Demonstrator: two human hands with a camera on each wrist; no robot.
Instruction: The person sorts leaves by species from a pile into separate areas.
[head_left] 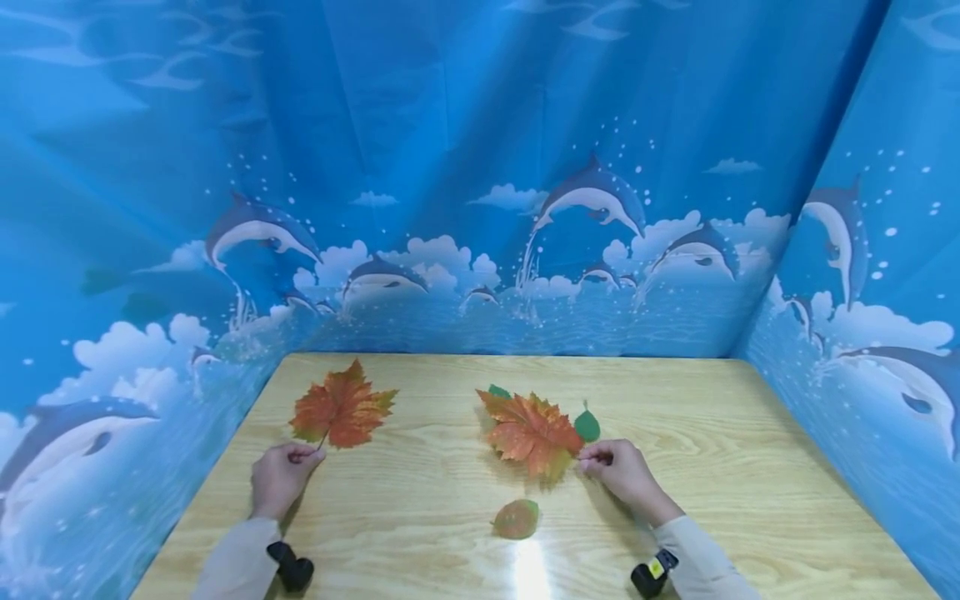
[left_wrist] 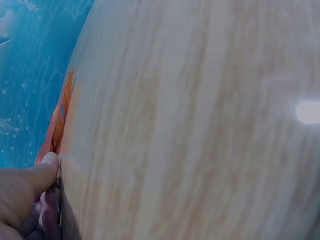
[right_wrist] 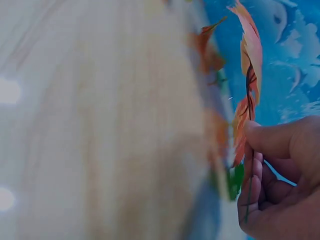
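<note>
At the left of the table, my left hand [head_left: 281, 479] pinches the thin stem of an orange-red maple leaf [head_left: 343, 407] between thumb and fingers. The left wrist view shows that leaf [left_wrist: 60, 120] edge-on, rising past the thumb tip. My right hand [head_left: 618, 471] pinches the stem of a second orange-red maple leaf [head_left: 528, 433], whose blade points leftward near the middle of the table. Seen from the right wrist, this leaf [right_wrist: 254, 45] stands edge-on above the thumb, and its dark stem runs down across the fingers. A small green leaf [head_left: 587, 426] lies just beyond the right fingertips.
Part of another green leaf [head_left: 498, 391] peeks out behind the right maple leaf. A small reddish-green leaf [head_left: 516, 520] lies nearer the front of the wooden table [head_left: 420, 533]. Blue dolphin-print curtains [head_left: 450, 150] stand at the table's back and sides.
</note>
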